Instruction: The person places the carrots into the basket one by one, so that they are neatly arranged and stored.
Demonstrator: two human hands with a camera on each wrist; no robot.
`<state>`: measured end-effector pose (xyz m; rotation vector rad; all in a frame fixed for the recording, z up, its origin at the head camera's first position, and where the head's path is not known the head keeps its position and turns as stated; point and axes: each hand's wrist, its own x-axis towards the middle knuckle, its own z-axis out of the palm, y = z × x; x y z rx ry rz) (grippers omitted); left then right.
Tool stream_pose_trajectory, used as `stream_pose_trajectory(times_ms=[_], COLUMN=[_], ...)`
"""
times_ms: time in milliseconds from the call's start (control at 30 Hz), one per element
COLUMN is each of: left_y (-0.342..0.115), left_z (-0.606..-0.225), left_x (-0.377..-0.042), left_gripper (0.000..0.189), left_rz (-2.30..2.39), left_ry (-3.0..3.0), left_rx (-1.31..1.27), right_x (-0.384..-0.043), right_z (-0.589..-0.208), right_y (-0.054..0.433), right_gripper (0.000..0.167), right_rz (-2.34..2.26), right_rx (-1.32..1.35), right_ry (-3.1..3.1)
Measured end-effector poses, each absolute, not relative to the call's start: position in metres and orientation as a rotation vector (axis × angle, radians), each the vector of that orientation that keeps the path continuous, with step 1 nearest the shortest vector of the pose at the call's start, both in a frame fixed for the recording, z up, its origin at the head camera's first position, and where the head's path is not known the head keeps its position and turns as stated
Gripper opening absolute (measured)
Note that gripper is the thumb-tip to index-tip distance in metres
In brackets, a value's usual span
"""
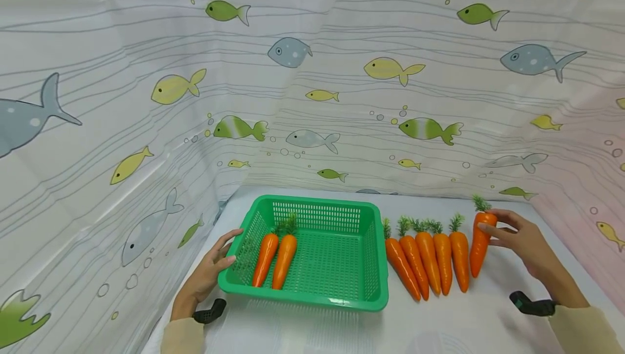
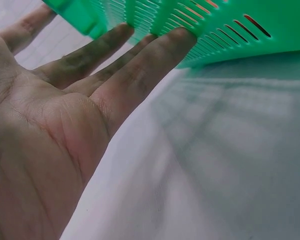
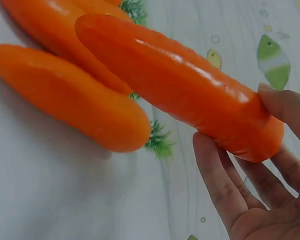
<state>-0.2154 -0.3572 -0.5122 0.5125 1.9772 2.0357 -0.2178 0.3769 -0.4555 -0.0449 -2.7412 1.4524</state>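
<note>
Head view: the left hand is at the left side of a green basket, its fingers extended and spread apart, and the left wrist view shows fingertips against the slotted wall. The right hand pinches an orange carrot near its leafy end, thumb on the near side and fingers on the other, as the right wrist view also shows. This held carrot is at the right end of a row, its green top pointing away from the person and its narrow tip toward them; whether the tip touches the bench cannot be told. Beside it, between the right hand and the basket, 5 loose carrots lie side by side with their leafy tops at the far end, the leftmost just beside the basket's right wall. Inside the basket, 2 more carrots lie next to each other in the left half, tops away from the person. Pale sleeves cover the forearms, and a black device sits at each wrist. Behind the bench hangs a sheet printed with green, yellow and grey-blue fish.
</note>
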Motion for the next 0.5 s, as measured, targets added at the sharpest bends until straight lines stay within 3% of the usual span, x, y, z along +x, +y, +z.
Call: stream_pose_trajectory(times_ms=[500], left_y=[-0.355], left_z=[-0.511], left_x=[-0.214], left_gripper=[0.063], left_rz=[2.040], left_ry=[1.998], left_rx=[0.478], right_x=[-0.217], right_z=[-0.431], right_y=[0.336], right_gripper=[0.074], right_rz=[1.445], right_rx=[0.024], right_ry=[-2.755])
